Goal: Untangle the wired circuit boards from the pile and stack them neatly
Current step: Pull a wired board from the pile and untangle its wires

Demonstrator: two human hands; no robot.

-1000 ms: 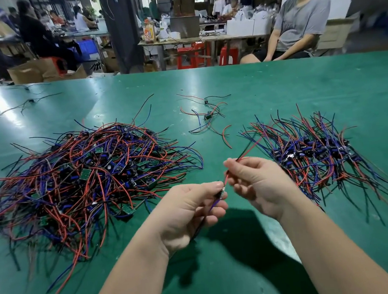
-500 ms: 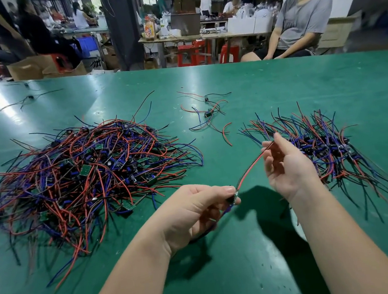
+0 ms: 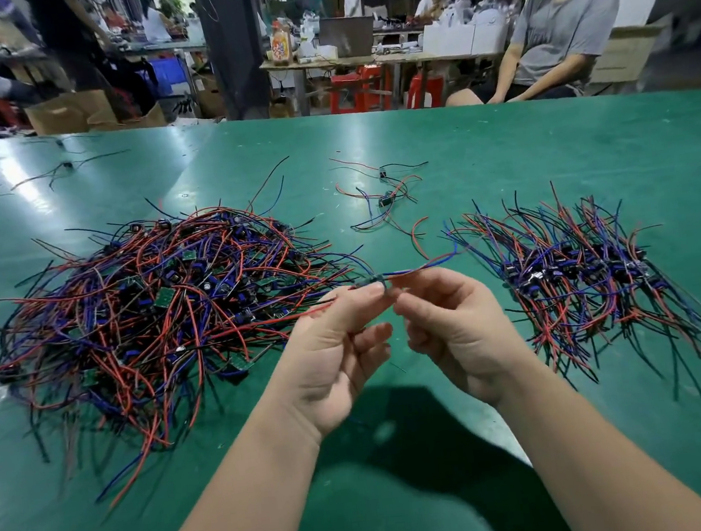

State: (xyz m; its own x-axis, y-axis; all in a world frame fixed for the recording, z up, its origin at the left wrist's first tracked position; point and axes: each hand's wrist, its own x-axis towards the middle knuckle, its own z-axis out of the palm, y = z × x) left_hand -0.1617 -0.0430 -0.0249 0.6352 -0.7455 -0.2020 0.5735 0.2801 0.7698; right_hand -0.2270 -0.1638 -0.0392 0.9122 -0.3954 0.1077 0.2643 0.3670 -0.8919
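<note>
- Head view: the left hand (image 3: 340, 353) pinches one small circuit board (image 3: 373, 281) between thumb and forefinger, with the other fingers loosely curled below. It is held above the surface (image 3: 501, 154), about midway between its left and right edges and toward the near edge.
- The right hand (image 3: 455, 332) has its fingers curled. Its thumb and forefinger appear to pinch the board's wires just beside the left fingertips, though blur hides the exact contact.
- The board's blue and red leads trail right toward the stack (image 3: 591, 270), which lies toward the right edge. The tangled pile (image 3: 150, 312) spreads over the left half.
- To do this step well, I would keep the board fixed in the left hand and draw the leads straight. It should then be laid on the stack with its wires parallel to those already there, so nothing snags.
- A few loose boards (image 3: 385, 196) lie toward the far edge.
- Beyond the far edge sits a person (image 3: 565, 18) in a grey shirt, with red stools (image 3: 360, 87), cardboard boxes (image 3: 64, 113) and other cluttered workbenches behind.
</note>
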